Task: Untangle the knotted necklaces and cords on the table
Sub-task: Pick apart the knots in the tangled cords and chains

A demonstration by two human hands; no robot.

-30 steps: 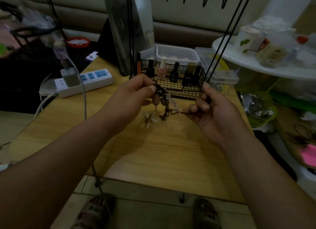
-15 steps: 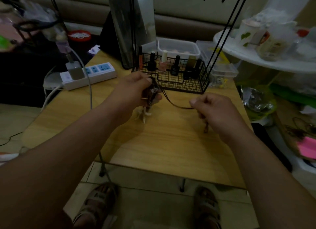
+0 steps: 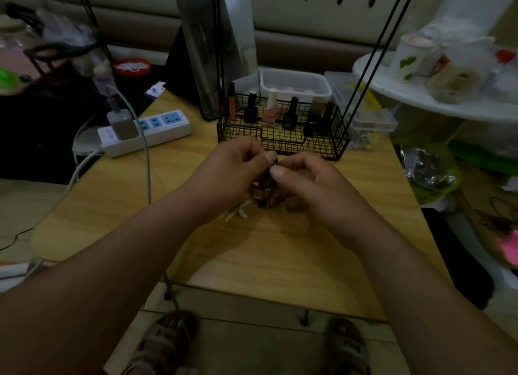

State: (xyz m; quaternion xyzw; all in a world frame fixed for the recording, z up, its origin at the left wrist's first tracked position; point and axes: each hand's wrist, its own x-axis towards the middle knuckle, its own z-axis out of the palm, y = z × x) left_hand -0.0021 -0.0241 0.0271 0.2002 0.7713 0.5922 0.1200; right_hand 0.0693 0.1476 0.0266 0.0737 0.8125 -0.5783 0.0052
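A dark knotted bundle of necklace cord (image 3: 266,188) hangs just above the wooden table (image 3: 252,257), pinched between both my hands. My left hand (image 3: 232,173) grips its upper left side with curled fingers and thumb. My right hand (image 3: 308,181) meets it from the right, thumb and forefinger pinching the top of the knot. Pale petal-like pendants (image 3: 239,210) dangle below the left hand onto the table. Most of the cord is hidden by my fingers.
A black wire basket (image 3: 283,139) of nail polish bottles stands just behind my hands. A white power strip (image 3: 148,132) with a charger and cable lies at the back left. Plastic boxes (image 3: 294,84) sit behind the basket. A cluttered white shelf (image 3: 437,94) is at right.
My right hand, which had drawn a cord strand out to the right, has come back left to the knot. Both hands now meet closely at the bundle.
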